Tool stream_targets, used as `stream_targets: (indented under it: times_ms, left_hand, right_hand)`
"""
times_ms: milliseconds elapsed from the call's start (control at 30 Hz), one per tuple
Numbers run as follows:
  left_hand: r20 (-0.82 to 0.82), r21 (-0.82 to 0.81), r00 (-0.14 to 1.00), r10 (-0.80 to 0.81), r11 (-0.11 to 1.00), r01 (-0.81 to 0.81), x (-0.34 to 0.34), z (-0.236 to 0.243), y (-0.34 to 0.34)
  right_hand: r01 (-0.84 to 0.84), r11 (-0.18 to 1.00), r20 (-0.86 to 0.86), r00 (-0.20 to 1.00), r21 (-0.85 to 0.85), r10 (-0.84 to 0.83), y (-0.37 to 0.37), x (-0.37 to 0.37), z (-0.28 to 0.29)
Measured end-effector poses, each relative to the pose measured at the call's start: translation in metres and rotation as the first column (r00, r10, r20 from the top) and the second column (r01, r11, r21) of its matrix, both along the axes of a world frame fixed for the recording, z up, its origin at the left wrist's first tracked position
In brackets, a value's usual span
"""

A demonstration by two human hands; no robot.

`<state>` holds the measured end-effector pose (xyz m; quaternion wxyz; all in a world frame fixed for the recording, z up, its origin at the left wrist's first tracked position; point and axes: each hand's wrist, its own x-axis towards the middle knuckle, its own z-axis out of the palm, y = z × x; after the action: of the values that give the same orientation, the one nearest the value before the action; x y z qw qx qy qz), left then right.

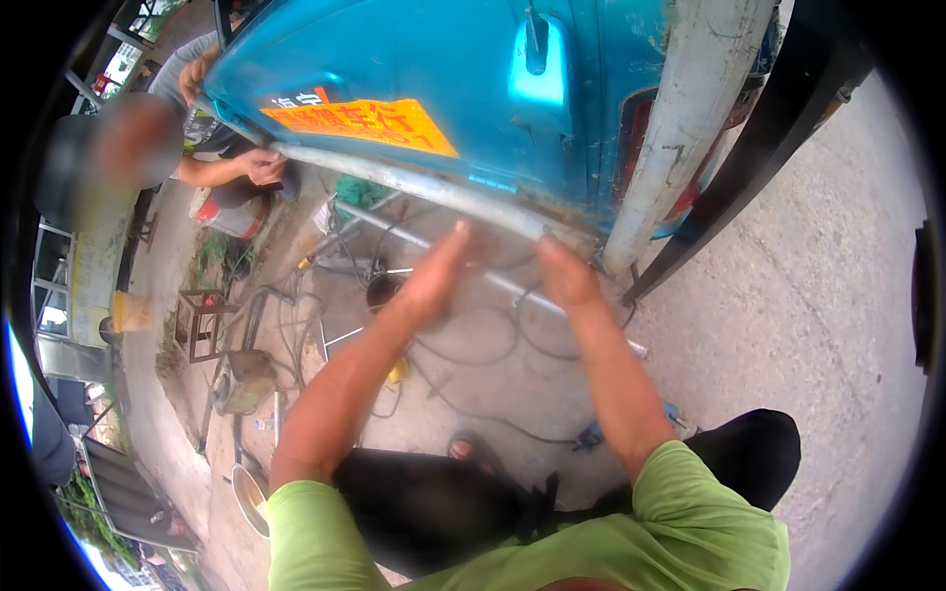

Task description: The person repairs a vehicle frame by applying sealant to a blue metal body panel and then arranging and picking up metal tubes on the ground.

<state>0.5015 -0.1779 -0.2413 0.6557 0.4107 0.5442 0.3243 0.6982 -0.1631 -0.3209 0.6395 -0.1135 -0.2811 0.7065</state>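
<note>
A grey metal pipe [394,177] runs along the lower edge of a blue vehicle panel [443,69] with an orange sticker [360,126]. Below the pipe is my left hand [440,271], raised and smeared by motion, its fingers blurred. My right hand [569,274] is close to the pipe's right end, thumb side up; its fingers are mostly hidden, and whether it touches the pipe I cannot tell. At the pipe's far left end, a co-worker's hand [263,166] is closed around it. The co-worker's other hand [200,74] rests at the panel's edge.
A thick whitish post [680,138] stands right of the panel, beside a dark slanting beam [759,158]. Cables, a long metal tube [498,284] and a blue power tool [591,433] lie on the concrete floor. A bucket [232,212] stands near the co-worker.
</note>
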Motion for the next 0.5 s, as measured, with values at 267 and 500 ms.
stream_targets:
  times_ms: [267,500]
  left_hand:
    - [0.66,0.293,0.747,0.087,0.885,-0.362,0.07,-0.045,0.053]
    - [0.775,0.23,0.623,0.105,0.872,-0.433,0.083,-0.034,0.049]
  right_hand:
    - [0.013,1.0,0.19,0.982,-0.01,-0.011,0.005,0.009,-0.007]
    - [0.048,0.999,0.531,0.846,-0.005,-0.038,-0.002,0.03,0.007]
